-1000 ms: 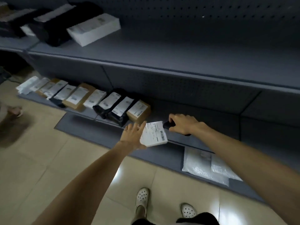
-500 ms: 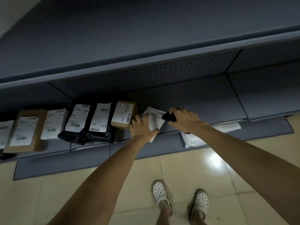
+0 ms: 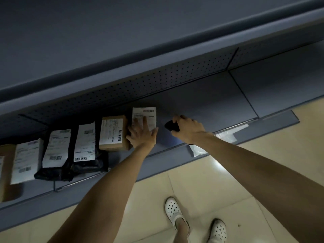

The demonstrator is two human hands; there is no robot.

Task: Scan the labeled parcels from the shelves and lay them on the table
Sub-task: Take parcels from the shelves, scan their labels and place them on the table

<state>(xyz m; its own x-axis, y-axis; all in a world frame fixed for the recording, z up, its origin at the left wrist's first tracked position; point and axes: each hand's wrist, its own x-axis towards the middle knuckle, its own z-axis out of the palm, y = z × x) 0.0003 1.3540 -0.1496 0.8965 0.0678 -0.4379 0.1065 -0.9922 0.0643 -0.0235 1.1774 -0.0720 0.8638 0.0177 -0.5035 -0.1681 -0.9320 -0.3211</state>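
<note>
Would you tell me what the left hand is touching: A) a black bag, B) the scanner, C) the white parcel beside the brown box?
C: the left hand lies with straight fingers on the white parcel, right of the brown box; the right hand grips the scanner.

Left hand (image 3: 142,136) flat, right hand (image 3: 189,131) clenched
</note>
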